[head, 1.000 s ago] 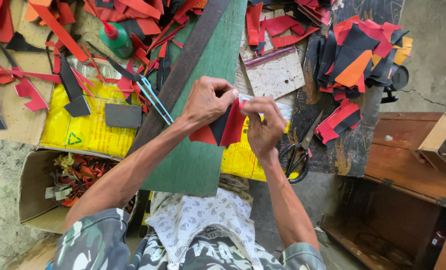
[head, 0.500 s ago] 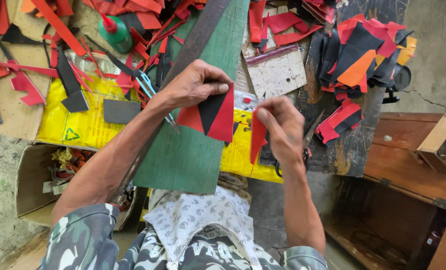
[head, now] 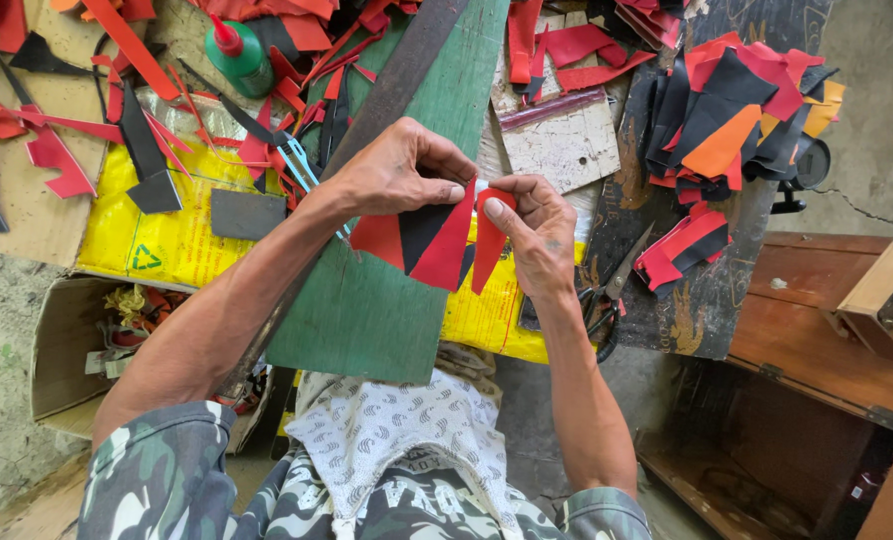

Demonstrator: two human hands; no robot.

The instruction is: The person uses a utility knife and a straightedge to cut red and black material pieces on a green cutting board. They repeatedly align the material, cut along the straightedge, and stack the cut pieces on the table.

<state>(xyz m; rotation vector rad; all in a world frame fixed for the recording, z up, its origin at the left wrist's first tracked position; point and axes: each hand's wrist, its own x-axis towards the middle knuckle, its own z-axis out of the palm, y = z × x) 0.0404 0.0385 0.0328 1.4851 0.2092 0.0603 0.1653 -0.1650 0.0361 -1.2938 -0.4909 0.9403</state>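
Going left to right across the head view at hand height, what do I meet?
Yellow sack → left hand → red and black fan of pieces → right hand → scissors → brown wooden box.

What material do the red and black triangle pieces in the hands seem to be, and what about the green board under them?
The triangle pieces look like thin matte leather or leather-like sheet: flat, clean-cut edges, no shine; which one cannot be told. The green board looks like painted wood: worn, dull paint and straight plank edges.
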